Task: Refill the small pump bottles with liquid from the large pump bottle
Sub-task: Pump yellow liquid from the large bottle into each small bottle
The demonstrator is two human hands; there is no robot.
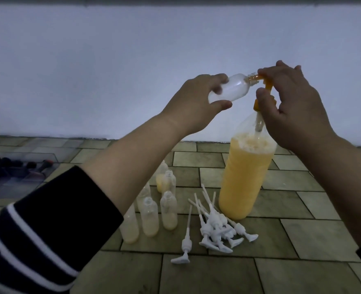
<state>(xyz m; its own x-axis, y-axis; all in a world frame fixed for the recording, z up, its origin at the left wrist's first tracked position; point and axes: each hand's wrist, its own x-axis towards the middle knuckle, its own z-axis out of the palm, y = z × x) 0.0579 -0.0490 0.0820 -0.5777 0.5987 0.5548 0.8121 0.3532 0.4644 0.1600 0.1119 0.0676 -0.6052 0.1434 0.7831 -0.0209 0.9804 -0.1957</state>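
1. No readable labels/brands on any bottle.
2. L hand [193, 102] grips a clear small bottle [84, 88], tilted, its mouth at the orange nozzle [262, 78].
3. R hand [290, 109] pinches the pump head atop 1 large bottle [244, 177] of yellow liquid, standing on the tiled floor [302, 240].
4. Approx 6 small bottles [148, 217] stand beside it, uncapped; some partly hidden by the L arm.
5. White pump tops [217, 232] lie in a pile, count unclear, plus 1 apart [185, 247].

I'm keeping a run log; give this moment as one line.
left hand: holds small bottle at orange nozzle | right hand: on pump | large bottle: upright
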